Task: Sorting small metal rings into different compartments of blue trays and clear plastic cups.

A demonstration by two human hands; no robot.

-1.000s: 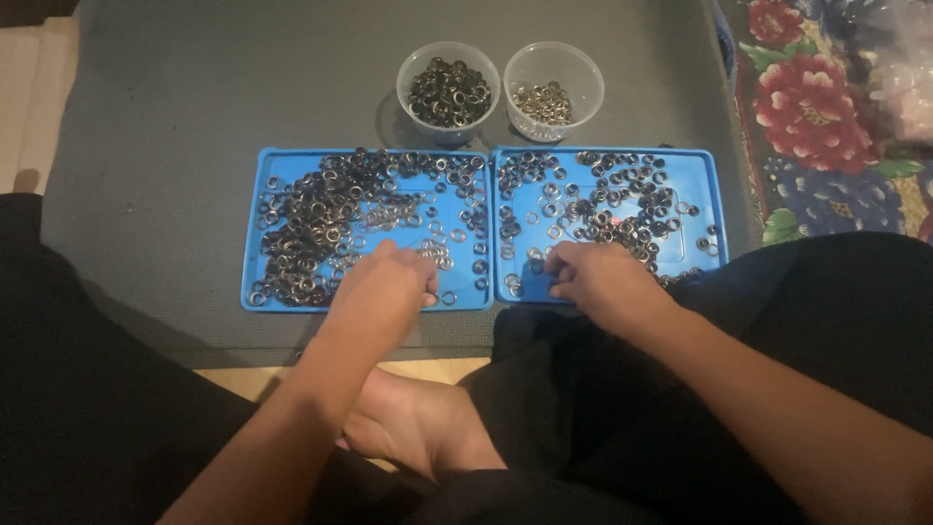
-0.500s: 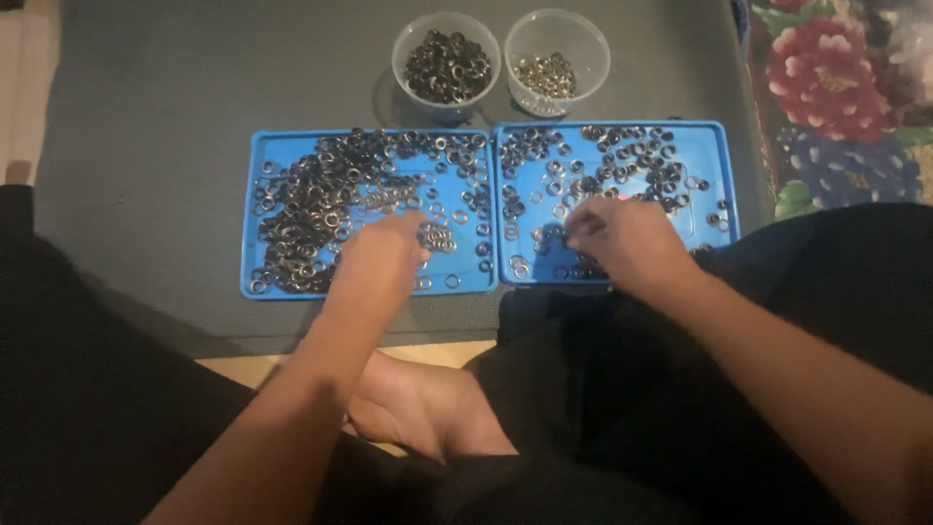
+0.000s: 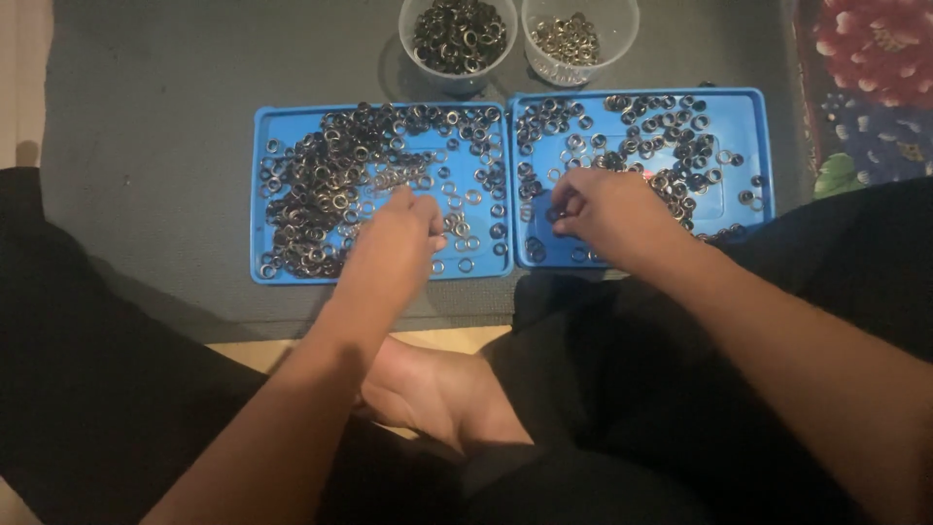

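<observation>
Two blue trays lie side by side on a grey mat. The left tray [image 3: 267, 122] holds a dense heap of small dark and silvery metal rings [image 3: 326, 180]. The right tray [image 3: 748, 117] holds more scattered rings [image 3: 671, 136]. My left hand [image 3: 394, 243] rests over the left tray's near right part, fingers curled at the rings. My right hand [image 3: 603, 214] hovers over the near left of the right tray, fingers pinched together at some rings. Whether either hand holds a ring is hidden.
Two clear plastic cups stand behind the trays: the left cup [image 3: 457, 39] with dark rings, the right cup [image 3: 578, 39] with silvery rings. A flowered cloth [image 3: 875, 68] lies at the right. My crossed legs in black and a bare foot [image 3: 437, 389] are below the trays.
Both hands have shifted slightly toward the far side over their trays, and the head view has tilted so the trays and cups sit higher in the picture.
</observation>
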